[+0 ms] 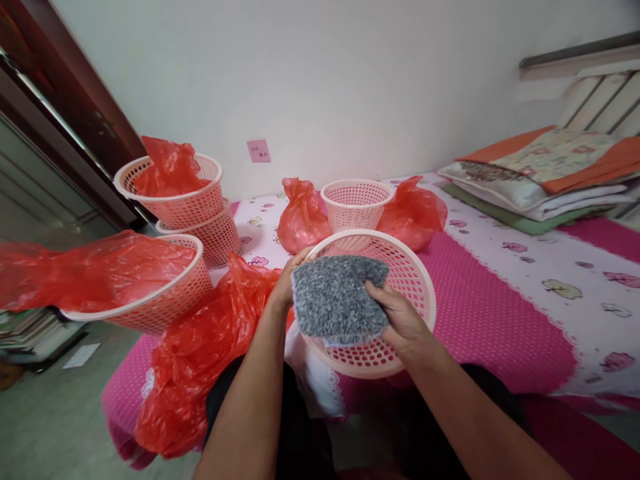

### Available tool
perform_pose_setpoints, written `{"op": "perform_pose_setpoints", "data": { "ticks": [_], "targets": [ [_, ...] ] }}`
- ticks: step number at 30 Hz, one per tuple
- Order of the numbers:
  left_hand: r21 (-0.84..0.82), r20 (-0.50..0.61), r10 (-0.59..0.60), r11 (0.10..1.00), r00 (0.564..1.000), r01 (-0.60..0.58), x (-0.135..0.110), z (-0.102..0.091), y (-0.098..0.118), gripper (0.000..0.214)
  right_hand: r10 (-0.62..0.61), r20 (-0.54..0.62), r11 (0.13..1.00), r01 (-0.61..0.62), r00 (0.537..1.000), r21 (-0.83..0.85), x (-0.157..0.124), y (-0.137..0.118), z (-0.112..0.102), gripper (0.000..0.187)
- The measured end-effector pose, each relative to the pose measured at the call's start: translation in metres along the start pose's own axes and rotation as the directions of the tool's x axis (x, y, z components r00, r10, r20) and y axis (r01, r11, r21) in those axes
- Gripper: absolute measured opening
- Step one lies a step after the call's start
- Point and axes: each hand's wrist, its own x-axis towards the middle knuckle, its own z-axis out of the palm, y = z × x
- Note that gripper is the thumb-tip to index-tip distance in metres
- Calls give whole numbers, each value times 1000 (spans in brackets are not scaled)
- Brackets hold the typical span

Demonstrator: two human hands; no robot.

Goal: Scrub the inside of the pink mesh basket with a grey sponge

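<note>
Left hand (286, 285) and right hand (403, 323) meet at the centre of the frame, each gripping one side of a grey cloth (336, 300) that is thick and fuzzy. The left hand's fingers curl over the cloth's upper left edge. The right hand pinches the right edge, thumb on the front and fingers hidden behind.

The cloth lies between the two hands, held in front of the mouth of a pink basket (426, 293). This basket is tilted toward the camera and sits at the edge of a bed (500, 320) with a pink dotted cover. Just left of the left forearm, a crumpled red bag (200, 360) hangs over the bed's edge.

At upper centre, a small basket (356, 203) stands between two knotted bags (301, 217). At left are a lined basket (165, 293) and, behind it, stacked baskets (200, 200). Folded bedding (545, 173) sits at upper right.
</note>
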Motion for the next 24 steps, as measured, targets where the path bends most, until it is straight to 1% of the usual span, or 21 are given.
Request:
{"op": "perform_pose_setpoints", "data": {
  "ticks": [2,4,6,8,10,11,14,15,16,17,18,20,21,22,24],
  "targets": [
    [9,31,22,1000,999,-23,1,0,0,51,-69,-121,995,61,990,-73,-4,-14,-3,44],
    [22,55,48,999,997,-49,4,0,-1,54,-178,-210,969,134,961,-210,-9,-26,-7,44],
    [23,60,58,998,997,-59,7,-1,-2,56,-336,-238,889,223,911,-401,-14,-36,-13,42],
    [22,63,58,998,996,-60,8,-1,-4,56,-489,-214,753,286,845,-593,-20,-42,-19,40],
    [27,63,65,997,996,-67,8,-2,-4,55,-611,-158,581,304,776,-755,-25,-47,-27,37],
    [31,62,68,997,996,-70,8,-2,-4,54,-668,-122,483,303,734,-822,-27,-49,-31,36],
    [41,69,66,997,995,-69,6,-3,-3,53,-810,25,165,269,587,-949,-26,-53,-48,33],
    [46,75,63,997,995,-66,5,-4,-3,53,-829,67,89,250,555,-964,-23,-53,-54,33],
    [52,80,59,997,995,-64,4,-4,-2,52,-833,94,42,232,544,-972,-21,-52,-62,34],
    [57,83,58,996,995,-63,4,-4,-1,51,-824,107,21,219,556,-976,-18,-51,-70,35],
    [63,82,60,996,995,-65,3,-4,0,50,-805,104,23,206,584,-978,-15,-49,-77,36],
    [94,85,68,993,994,-76,2,-5,1,48,-751,72,57,174,656,-983,-10,-43,-90,35],
    [122,86,75,989,993,-86,2,-6,2,48,-730,50,76,155,682,-985,-9,-41,-95,34],
    [158,90,84,983,992,-98,2,-7,3,49,-718,25,99,138,695,-985,-8,-38,-98,34],
    [217,97,103,968,990,-122,2,-10,4,53,-720,-39,165,117,693,-979,-6,-34,-102,35]
  ]
}}
